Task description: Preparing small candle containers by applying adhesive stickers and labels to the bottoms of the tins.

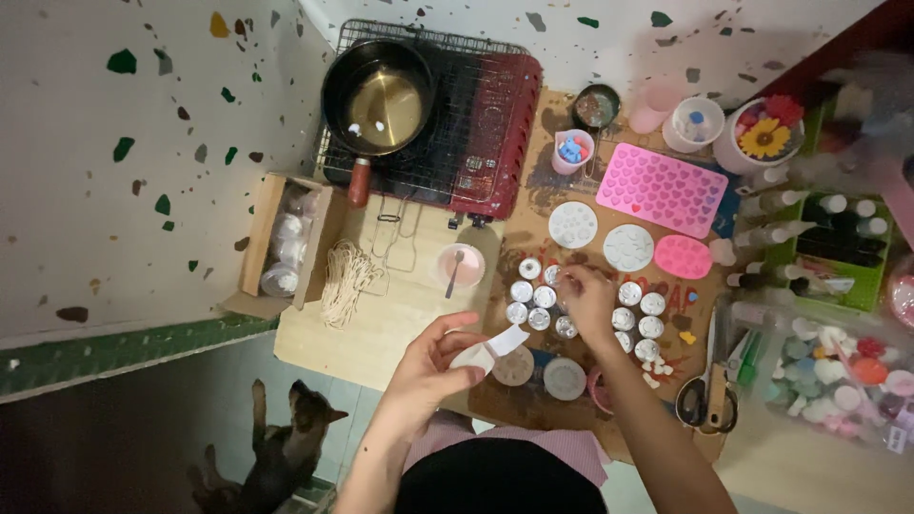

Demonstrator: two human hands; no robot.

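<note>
My left hand (433,362) holds a small white strip or sheet (495,345) between thumb and fingers, near the front edge of the wooden board (381,319). My right hand (588,297) reaches down with its fingertips among several small round metal tins (533,297) set in rows on the brown cardboard (533,405). Whether its fingers pinch anything is hidden. Two round white moulds (572,225) lie just beyond the tins.
A portable red stove (490,124) with a wire rack carries a black pan (378,95). Pink heart mould (661,187), cups (571,150), scissors (706,400), a bundle of wicks (345,282), a pink bowl with spoon (460,266), bottles (833,238) and a box of jars (283,249) surround me. A dog (276,457) stands below left.
</note>
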